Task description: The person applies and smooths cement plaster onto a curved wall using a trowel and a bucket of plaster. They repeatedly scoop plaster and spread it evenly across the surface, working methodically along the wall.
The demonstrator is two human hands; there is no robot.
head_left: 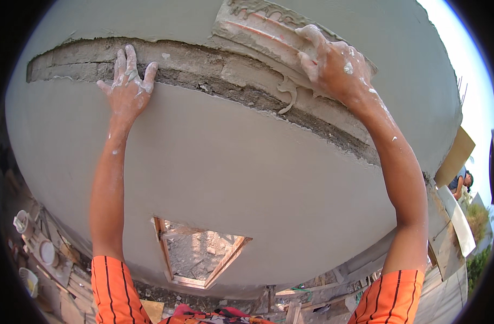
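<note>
A grey plastered wall (pixel 247 162) fills most of the view, crossed by a long recessed strip of bare blockwork (pixel 198 66) with rough edges. My left hand (pixel 126 89) lies spread against this strip and its lower edge, holding nothing, with plaster smears on the fingers. At the upper right, my right hand (pixel 339 70) is closed on a long plastering float (pixel 258 35) coated with wet plaster. The float lies along the strip's upper edge. A curl of wet plaster (pixel 289 94) hangs below it. The fingers partly hide how the float is gripped.
Below is a wood-framed opening (pixel 165 254) in the wall, with rubble visible through it. Buckets (pixel 24 221) and planks lie at the lower left. Another person (pixel 461 182) is at the far right, beside boards (pixel 455 156). Lumber lies along the bottom.
</note>
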